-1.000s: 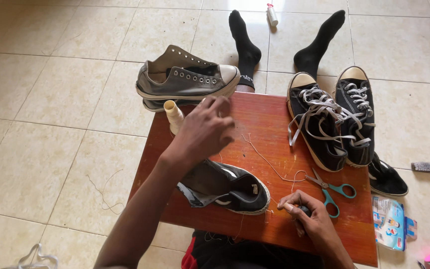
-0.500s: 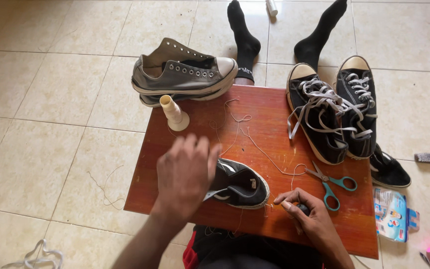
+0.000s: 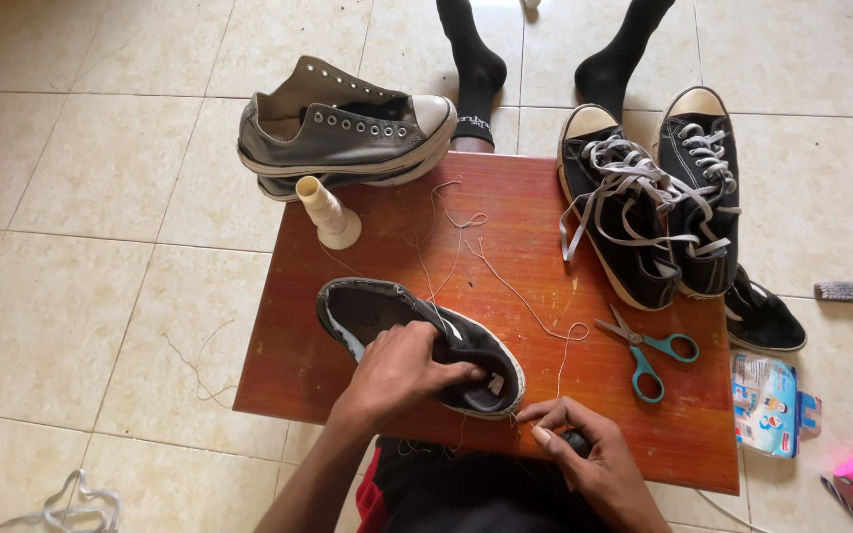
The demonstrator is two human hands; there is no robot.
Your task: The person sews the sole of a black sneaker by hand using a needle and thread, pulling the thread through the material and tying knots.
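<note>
Left hand (image 3: 402, 370) gripped the black sneaker (image 3: 417, 341) on the red table (image 3: 298, 345) while your right hand (image 3: 584, 454) pinched a dark-handled tool at its toe, so you probably needed steady downward pressure and a taut thread (image 3: 520, 296).

Shoe (image 3: 417, 345) on table (image 3: 367, 247); scissors (image 3: 646, 345) right, spool (image 3: 328, 212) behind.

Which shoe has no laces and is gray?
The gray shoe at the table's far left corner, beside the thread spool. Its eyelets are empty, while the two black shoes on the right are laced, and the shoe under the left hand is black.
</note>
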